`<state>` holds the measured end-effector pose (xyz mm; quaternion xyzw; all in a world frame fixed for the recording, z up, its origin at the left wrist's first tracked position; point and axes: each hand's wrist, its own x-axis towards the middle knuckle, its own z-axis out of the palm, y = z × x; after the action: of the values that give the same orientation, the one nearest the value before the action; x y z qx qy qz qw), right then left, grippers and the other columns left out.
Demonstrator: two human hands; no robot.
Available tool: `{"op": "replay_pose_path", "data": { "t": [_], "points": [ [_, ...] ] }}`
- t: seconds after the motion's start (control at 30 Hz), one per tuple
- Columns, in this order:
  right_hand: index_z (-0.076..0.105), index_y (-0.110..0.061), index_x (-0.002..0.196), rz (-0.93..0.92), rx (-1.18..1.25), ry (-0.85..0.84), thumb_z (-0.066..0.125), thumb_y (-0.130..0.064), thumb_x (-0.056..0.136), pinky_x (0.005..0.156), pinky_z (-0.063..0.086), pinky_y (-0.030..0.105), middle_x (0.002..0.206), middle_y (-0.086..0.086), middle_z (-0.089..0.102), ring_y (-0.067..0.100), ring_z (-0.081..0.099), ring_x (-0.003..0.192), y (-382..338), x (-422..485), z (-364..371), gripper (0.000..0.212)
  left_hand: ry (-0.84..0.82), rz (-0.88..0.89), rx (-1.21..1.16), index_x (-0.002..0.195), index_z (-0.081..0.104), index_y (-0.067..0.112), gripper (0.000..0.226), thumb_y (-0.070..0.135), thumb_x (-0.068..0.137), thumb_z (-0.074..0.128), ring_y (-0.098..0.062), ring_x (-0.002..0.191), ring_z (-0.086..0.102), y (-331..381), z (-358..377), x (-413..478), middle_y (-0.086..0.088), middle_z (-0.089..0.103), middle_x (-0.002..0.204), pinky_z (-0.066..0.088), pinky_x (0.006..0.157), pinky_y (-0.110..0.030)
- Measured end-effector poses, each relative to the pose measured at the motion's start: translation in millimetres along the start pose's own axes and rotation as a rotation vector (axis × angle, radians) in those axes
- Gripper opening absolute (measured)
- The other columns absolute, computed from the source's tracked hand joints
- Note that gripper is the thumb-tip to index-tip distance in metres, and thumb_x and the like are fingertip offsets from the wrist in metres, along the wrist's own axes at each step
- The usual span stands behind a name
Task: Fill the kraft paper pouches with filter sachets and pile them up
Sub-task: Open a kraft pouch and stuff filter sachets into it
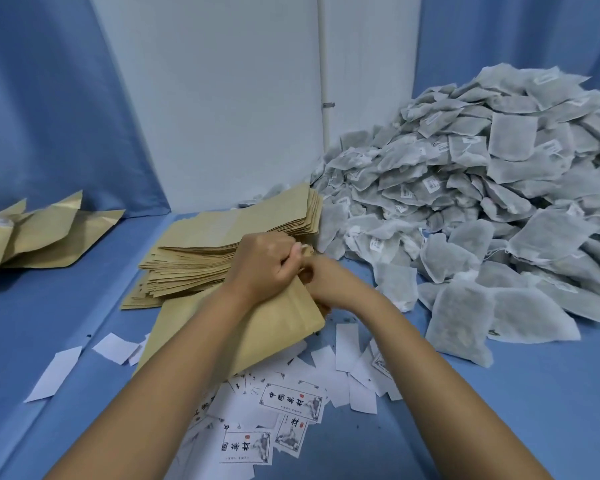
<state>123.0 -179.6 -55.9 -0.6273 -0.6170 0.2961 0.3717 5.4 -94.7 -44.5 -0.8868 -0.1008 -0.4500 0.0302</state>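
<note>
Head view: I see the left hand (267,265) pinching the mouth of a smooth tan kraft paper pouch (257,330) lying on blue cloth (499,410). The right hand (324,277) curls there, its grip unclear. Gauzy grey filter sachets (482,188) lie heaped alongside.

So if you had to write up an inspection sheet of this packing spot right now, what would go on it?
Surface: blue cloth covers the work area.
Job's things: one kraft pouch is in the hands. A stack of flat pouches lies just behind it. A heap of filter sachets is on the right. A loose pile of pouches is far left.
Clutter: white paper slips, some printed, lie scattered under and beside the forearms.
Grippers: the left hand grips the pouch's mouth. The right hand is at the same mouth, its fingers mostly hidden.
Cables: nothing seen.
Surroundings: blue curtains and a white wall panel behind.
</note>
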Motion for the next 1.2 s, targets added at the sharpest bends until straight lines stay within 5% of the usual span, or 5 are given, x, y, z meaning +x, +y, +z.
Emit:
{"op": "replay_pose_path", "data": {
  "t": [0.2, 0.33, 0.53, 0.73, 1.2],
  "points": [
    [0.053, 0.006, 0.119, 0.033, -0.025, -0.221, 0.042, 0.002, 0.098, 0.058, 0.039, 0.000, 0.085, -0.004, 0.051, 0.004, 0.045, 0.073, 3.3, -2.6, 6.7, 0.024, 0.020, 0.027, -0.050, 0.048, 0.044, 0.007, 0.044, 0.017, 0.090, 0.038, -0.019, 0.044, 0.036, 15.0, 18.4, 7.0, -0.004, 0.039, 0.047, 0.032, 0.046, -0.027],
    [0.069, -0.014, 0.095, 0.041, 0.315, 0.290, 0.050, -0.002, 0.091, 0.061, 0.047, 0.019, 0.087, -0.002, 0.070, 0.004, 0.061, 0.069, 32.5, -1.9, -17.4, 0.022, 0.035, -0.040, -0.067, 0.048, 0.046, 0.005, 0.046, 0.018, 0.091, 0.038, -0.021, 0.043, 0.039, 0.5, 13.4, 0.0, -0.006, 0.043, 0.046, 0.033, 0.047, -0.027],
    [0.049, -0.007, 0.127, 0.537, -0.770, 0.404, 0.062, -0.026, 0.088, 0.097, 0.038, 0.039, 0.132, 0.016, 0.046, 0.035, 0.041, 0.122, 119.0, -15.1, -31.0, 0.045, 0.061, -0.072, -0.046, 0.046, 0.037, 0.004, 0.049, 0.021, 0.092, 0.036, -0.019, 0.042, 0.031, -12.6, -1.6, 8.9, -0.008, 0.035, 0.044, 0.029, 0.045, -0.030],
    [0.065, -0.013, 0.120, 0.101, 0.031, 0.834, 0.062, -0.009, 0.087, 0.092, 0.048, 0.026, 0.122, 0.006, 0.065, 0.016, 0.060, 0.111, 85.4, -17.3, -37.9, 0.034, 0.041, -0.041, -0.012, 0.047, 0.036, 0.007, 0.047, 0.020, 0.091, 0.037, -0.018, 0.042, 0.030, -13.2, -1.9, 5.3, -0.006, 0.034, 0.044, 0.030, 0.044, -0.028],
    [0.070, -0.011, 0.093, -0.089, 0.183, -0.074, 0.055, -0.006, 0.093, 0.064, 0.047, 0.022, 0.076, -0.007, 0.062, -0.005, 0.054, 0.064, -7.3, 4.4, 4.5, 0.016, 0.143, -0.071, 0.007, 0.046, 0.040, 0.007, 0.046, 0.018, 0.091, 0.038, -0.016, 0.044, 0.032, -17.8, -19.3, -2.5, 0.000, 0.034, 0.046, 0.031, 0.044, -0.029]
  ]
}}
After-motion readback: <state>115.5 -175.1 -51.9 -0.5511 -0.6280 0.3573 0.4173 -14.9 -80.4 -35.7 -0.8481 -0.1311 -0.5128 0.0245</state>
